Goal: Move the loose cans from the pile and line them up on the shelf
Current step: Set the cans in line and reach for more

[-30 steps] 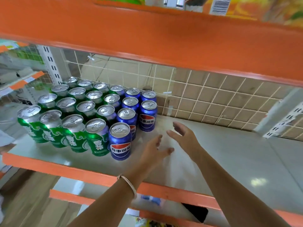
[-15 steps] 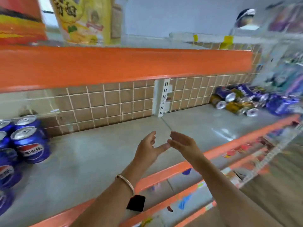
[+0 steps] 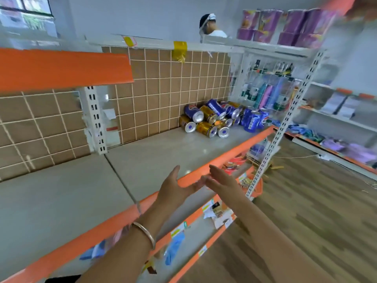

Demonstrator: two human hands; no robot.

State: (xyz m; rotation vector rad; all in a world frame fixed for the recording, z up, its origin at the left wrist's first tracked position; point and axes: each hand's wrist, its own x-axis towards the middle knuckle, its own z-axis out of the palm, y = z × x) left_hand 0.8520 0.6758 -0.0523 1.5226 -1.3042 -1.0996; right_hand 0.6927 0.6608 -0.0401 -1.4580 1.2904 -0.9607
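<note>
A pile of loose cans [image 3: 212,119], blue and gold, lies on its side at the far right end of the grey shelf [image 3: 155,156], against the tiled back wall. Beside the pile stand three blue cans [image 3: 254,120] upright near the shelf's front edge. My left hand [image 3: 175,185], with a bangle on its wrist, and my right hand [image 3: 221,180] hover side by side over the orange front rail [image 3: 228,154]. Both are empty, with fingers straight, well short of the pile. The lined-up cans are out of view.
An orange upper shelf edge [image 3: 61,68] overhangs at the left. A white perforated upright [image 3: 283,121] stands just right of the pile. Lower shelves with labels sit beneath. A person [image 3: 210,25] is behind the shelving. Wooden floor spreads to the right.
My view has swung right, away from the lined-up green and blue cans, so the pile now sits nearer the centre. Both hands have stayed empty and moved right along the shelf edge.
</note>
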